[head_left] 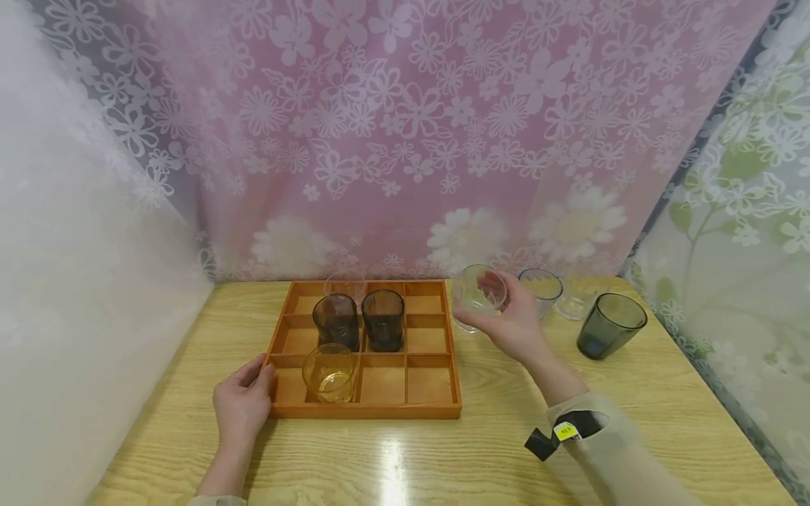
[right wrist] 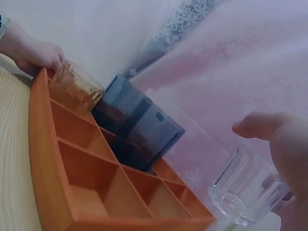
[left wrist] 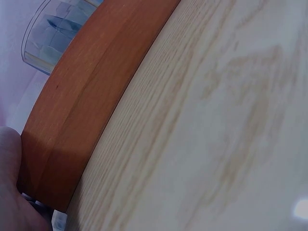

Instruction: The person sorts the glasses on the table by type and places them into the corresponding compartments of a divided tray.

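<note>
Tray (head_left: 363,412): orange-brown. Table (head_left: 329,464): pale yellow, wood-grained. Glass I hold (head_left: 477,288): colourless. Paired tumblers (head_left: 337,323): smoky near-black; I read them bluer in my right wrist view. Front glass (head_left: 332,376): amber. Rightmost tumbler (head_left: 610,327): grey-green. Glass behind my fingers (head_left: 547,306): clear, blue rim. Back curtain (head_left: 405,140): pink to mauve, white flowers. Side curtain (head_left: 747,211): whitish, white blossoms, green leaves. My sleeve (head_left: 623,439): pale beige.

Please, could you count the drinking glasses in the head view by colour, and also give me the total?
Clear glasses, one of them with a blue rim: 4
Dark tinted glasses: 3
Amber glass: 1
Total: 8
</note>
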{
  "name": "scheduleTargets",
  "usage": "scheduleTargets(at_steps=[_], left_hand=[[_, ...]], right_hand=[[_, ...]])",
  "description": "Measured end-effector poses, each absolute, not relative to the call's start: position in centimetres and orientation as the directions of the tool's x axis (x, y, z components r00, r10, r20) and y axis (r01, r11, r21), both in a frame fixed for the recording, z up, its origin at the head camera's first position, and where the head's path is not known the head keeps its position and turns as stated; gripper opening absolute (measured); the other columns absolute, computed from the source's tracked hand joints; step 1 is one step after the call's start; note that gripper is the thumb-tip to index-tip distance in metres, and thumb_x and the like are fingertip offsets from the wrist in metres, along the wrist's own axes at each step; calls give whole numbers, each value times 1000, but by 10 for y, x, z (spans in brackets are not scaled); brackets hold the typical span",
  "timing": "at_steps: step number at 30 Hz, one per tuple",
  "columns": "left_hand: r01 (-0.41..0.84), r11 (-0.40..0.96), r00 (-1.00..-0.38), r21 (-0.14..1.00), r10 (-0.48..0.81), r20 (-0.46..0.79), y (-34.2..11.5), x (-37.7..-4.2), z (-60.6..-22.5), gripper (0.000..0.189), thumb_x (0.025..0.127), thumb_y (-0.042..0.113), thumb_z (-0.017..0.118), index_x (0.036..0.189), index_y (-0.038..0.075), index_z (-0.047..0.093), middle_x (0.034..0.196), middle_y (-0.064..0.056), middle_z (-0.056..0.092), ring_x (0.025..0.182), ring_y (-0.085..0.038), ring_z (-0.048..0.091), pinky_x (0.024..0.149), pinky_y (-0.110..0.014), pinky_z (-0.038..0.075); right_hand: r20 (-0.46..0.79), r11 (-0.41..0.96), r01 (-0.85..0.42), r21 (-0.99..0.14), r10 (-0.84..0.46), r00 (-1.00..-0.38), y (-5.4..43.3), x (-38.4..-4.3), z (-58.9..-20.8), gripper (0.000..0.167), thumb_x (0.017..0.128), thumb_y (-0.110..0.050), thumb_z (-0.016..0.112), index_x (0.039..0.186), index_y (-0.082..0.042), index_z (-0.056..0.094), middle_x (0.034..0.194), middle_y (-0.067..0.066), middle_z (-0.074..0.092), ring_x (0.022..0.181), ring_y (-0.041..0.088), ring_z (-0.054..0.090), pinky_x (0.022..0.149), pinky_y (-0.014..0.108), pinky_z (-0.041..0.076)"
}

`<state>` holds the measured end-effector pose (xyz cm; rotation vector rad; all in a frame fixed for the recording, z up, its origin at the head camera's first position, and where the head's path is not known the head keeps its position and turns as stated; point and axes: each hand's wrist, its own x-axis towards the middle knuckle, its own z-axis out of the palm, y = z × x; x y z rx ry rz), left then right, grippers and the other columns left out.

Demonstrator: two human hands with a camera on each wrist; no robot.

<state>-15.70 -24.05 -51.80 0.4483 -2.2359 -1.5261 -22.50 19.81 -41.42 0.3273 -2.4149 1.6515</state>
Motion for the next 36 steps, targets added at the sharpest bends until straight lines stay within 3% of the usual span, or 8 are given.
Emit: scheduleTargets(at_steps=[17,27,36], left_hand=[[-38,343,-867,938,-479,140,-241,-158,-516,31,102,11,72,130,-4,73,124,-25,72,115,-35,68,75,-5,50],[-32,332,-865,943,-482,141,-240,-159,-517,30,102,9,72,129,-3,74,124,-24,72,115,-33,68,77,-7,51],[-40,318,-864,947,-488,128,-240,-159,-516,29,101,7,72,129,-3,74,123,-24,72,113,-28,68,78,-8,52]], right_hand=[[223,329,-271,-905,-176,-959,146,-280,-411,96,84,-35,93,160,-6,40,150,12,56,141,29,49,118,50,40],[230,266,-281,-922,-205,-951,122,-308,-419,93,83,-14,93,158,1,40,151,19,54,142,33,48,119,48,39],[212,273,-269,-924,-220,-952,109,-331,-424,91,84,-14,93,156,3,41,152,22,53,142,36,48,118,50,39]])
